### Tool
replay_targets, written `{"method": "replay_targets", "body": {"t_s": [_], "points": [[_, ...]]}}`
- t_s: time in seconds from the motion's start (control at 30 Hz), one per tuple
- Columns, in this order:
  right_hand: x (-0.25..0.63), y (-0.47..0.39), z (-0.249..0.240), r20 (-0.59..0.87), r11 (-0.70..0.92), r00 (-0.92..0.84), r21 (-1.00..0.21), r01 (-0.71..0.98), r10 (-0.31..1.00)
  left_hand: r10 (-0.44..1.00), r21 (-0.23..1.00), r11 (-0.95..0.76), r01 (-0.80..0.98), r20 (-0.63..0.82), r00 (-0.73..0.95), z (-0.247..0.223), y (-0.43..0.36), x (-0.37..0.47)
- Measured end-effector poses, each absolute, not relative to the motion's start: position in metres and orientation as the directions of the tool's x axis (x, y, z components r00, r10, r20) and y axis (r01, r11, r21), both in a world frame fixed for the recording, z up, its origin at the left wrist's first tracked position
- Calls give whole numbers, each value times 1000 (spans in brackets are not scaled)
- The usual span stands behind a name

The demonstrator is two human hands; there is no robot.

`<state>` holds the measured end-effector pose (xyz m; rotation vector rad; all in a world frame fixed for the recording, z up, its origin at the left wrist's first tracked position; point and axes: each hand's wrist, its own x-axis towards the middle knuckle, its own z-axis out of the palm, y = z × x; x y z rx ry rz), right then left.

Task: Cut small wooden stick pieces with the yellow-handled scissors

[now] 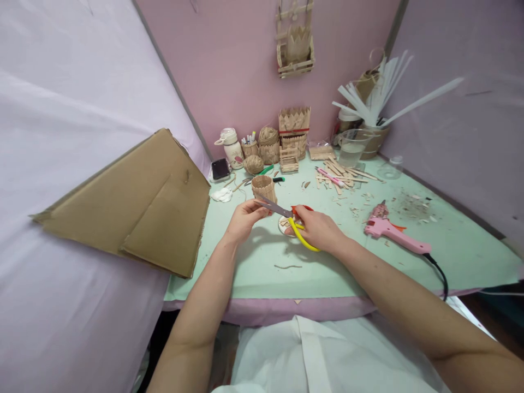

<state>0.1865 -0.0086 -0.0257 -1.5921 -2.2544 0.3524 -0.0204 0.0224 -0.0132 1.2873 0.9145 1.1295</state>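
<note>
Right hand (pixel 321 228) grips scissors (pixel 279 208), blades running leftward, just in front of the cup (pixel 265 187); left hand (pixel 244 219), nearer the cup, beside blades, can't tell its hold.

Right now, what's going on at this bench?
A person's right hand holds scissors, blades pointing toward the left hand. The left hand's fingers are by the blades; what they pinch, if anything, is too small to tell. A wooden cup stands just beyond the blades. The glue gun lies off to the right, out of hand, with loose sticks farther back.
</note>
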Motion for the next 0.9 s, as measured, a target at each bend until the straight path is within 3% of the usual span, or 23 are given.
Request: {"method": "replay_targets", "body": {"t_s": [0.9], "points": [[186, -11, -23, 105, 331, -315, -377, 865, 943, 971, 993, -98, -72, 112, 213, -14, 22, -19]]}}
